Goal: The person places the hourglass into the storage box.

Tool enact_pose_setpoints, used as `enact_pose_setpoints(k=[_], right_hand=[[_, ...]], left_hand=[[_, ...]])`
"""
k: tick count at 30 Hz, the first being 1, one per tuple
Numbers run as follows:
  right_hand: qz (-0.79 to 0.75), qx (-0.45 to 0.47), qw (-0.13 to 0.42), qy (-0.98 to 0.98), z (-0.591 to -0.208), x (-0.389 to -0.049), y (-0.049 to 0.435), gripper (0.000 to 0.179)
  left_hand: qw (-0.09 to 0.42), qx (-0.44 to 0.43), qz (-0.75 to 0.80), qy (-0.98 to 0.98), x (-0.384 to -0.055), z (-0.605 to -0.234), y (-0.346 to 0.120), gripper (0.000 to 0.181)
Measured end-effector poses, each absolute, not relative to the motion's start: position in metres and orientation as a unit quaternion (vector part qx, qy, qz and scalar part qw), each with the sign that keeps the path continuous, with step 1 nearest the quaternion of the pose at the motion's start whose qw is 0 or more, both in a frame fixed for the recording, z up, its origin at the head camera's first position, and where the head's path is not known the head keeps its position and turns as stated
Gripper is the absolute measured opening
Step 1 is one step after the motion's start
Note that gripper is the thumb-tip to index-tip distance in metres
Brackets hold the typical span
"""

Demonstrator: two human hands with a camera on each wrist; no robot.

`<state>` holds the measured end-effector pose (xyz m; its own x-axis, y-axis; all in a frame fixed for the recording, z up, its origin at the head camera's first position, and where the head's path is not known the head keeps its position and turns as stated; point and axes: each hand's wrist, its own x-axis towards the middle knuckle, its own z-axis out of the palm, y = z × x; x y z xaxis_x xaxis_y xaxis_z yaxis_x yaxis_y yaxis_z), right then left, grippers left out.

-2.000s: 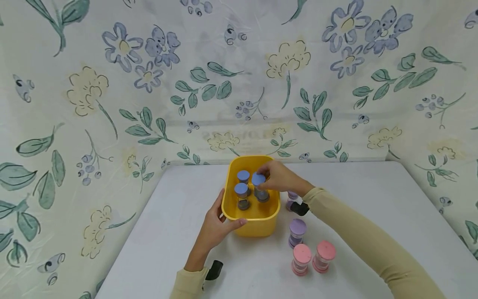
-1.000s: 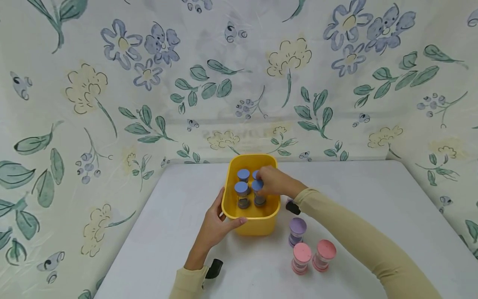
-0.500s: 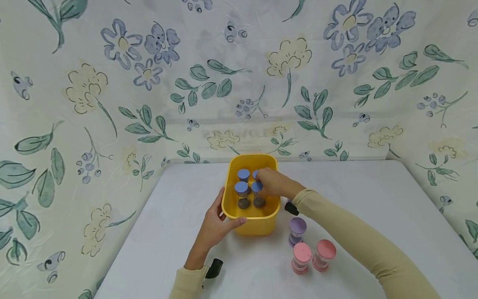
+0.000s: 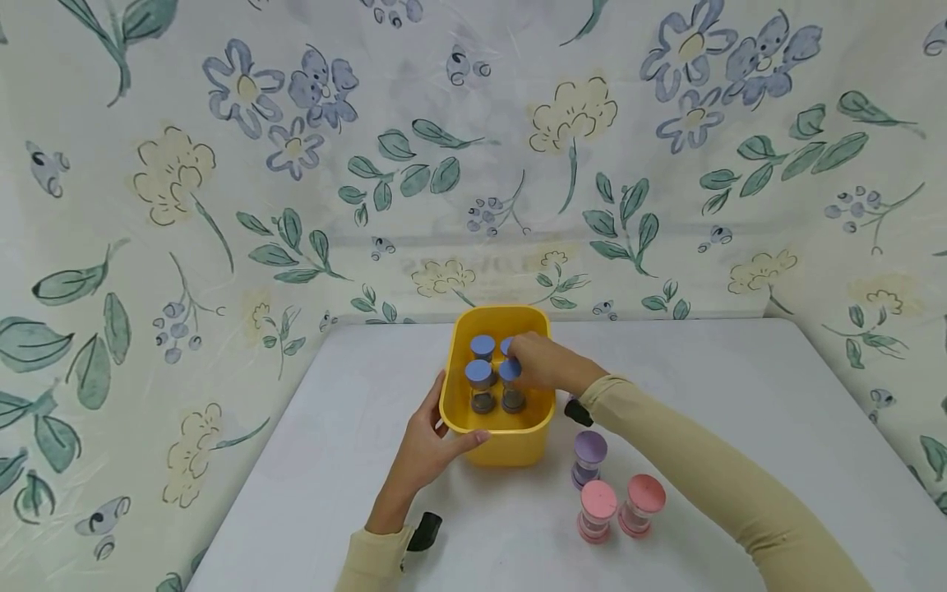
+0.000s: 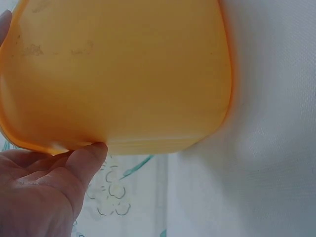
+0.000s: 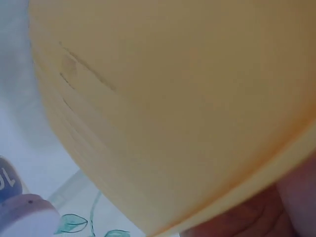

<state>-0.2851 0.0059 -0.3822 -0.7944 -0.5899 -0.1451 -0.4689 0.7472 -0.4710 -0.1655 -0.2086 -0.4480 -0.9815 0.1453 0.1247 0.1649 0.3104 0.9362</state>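
Blue-topped hourglass (image 4: 513, 400), near right in yellow tub (image 4: 510, 450): right hand (image 4: 546, 361) pinches its top; left hand (image 4: 427, 452) grips tub's near-left corner, likely steadying.

We can read a pale 10 (image 6: 7, 178) on a purple sand timer (image 6: 30, 212); the flowery cloth's (image 4: 473, 189) faint letters (image 4: 503, 265) look too blurry.

We are seeing a white worktop (image 4: 732, 386) stretching out before a pale sheet (image 4: 510, 177), whose blue flowers (image 4: 691, 48), yellow blooms (image 4: 573, 119) and green sprigs (image 4: 601, 224) are covering the back and both sides.
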Motion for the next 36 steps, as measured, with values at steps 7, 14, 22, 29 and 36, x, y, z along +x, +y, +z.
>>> enact_pose_setpoints(k=[7, 14, 22, 29, 36], right_hand=[[-0.235, -0.289, 0.141, 0.917, -0.370, -0.284, 0.014, 0.030], [-0.295, -0.314, 0.077, 0.899, -0.358, -0.280, 0.036, 0.040], [-0.373, -0.290, 0.032, 0.881, -0.361, -0.281, 0.074, 0.038], [-0.419, -0.243, 0.017, 0.875, -0.373, -0.281, 0.106, 0.042], [-0.454, -0.235, 0.029, 0.859, -0.392, -0.278, 0.128, 0.048]], left_hand=[[0.008, -0.097, -0.581, -0.808, -0.166, -0.448, -0.209, 0.112], [0.008, -0.093, -0.583, -0.807, -0.166, -0.448, -0.209, 0.113], [0.008, -0.098, -0.586, -0.805, -0.167, -0.449, -0.209, 0.111], [0.010, -0.101, -0.583, -0.806, -0.166, -0.448, -0.210, 0.114], [0.010, -0.099, -0.581, -0.808, -0.165, -0.448, -0.209, 0.110]])
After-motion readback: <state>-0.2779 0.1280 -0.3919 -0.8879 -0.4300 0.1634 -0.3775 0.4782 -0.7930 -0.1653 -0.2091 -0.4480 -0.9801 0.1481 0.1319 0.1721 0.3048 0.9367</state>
